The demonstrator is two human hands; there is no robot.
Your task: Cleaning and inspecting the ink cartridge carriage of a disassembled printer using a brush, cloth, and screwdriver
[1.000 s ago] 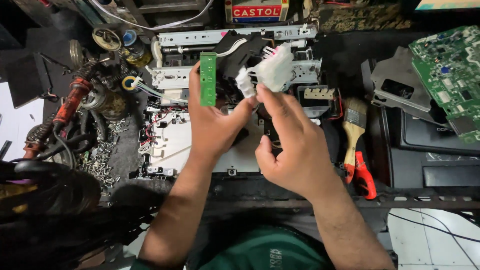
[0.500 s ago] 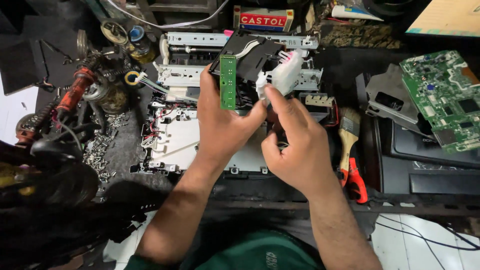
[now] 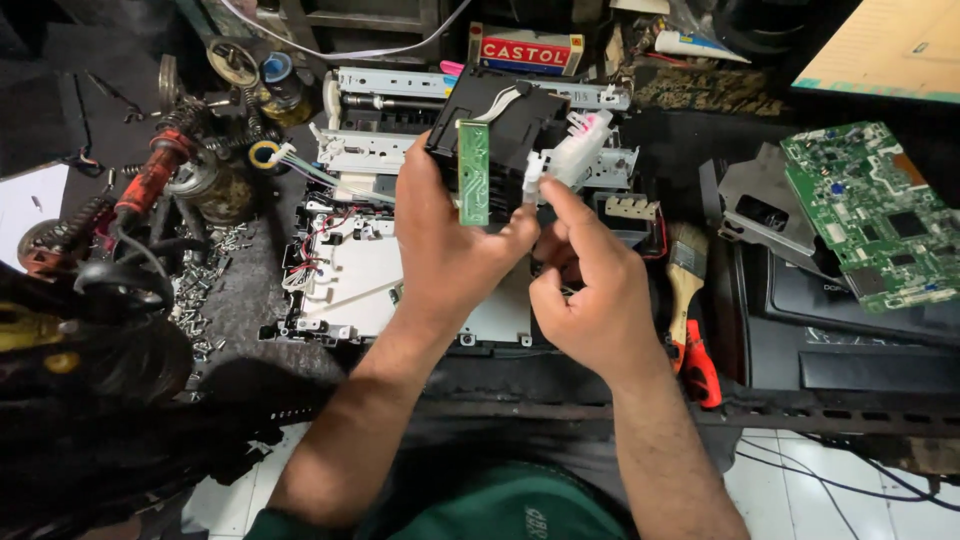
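Note:
My left hand [image 3: 450, 255] grips a black plastic carriage block [image 3: 500, 125] with a narrow green circuit strip [image 3: 473, 172] on its front face, held above the opened printer chassis [image 3: 340, 275]. My right hand [image 3: 590, 285] pinches the white plastic piece [image 3: 575, 155] with pink tabs that sits on the right side of the block, index finger stretched up to it. A white ribbon cable runs over the top of the block.
A paintbrush with a wooden handle [image 3: 685, 265] and red-handled pliers [image 3: 703, 360] lie right of the chassis. A green circuit board [image 3: 870, 215] rests on black printer covers at the right. Screws, springs and a red tool [image 3: 150, 175] crowd the left.
Both hands and the black block sit slightly further right and lower in view. My right index finger has stretched up onto the white piece.

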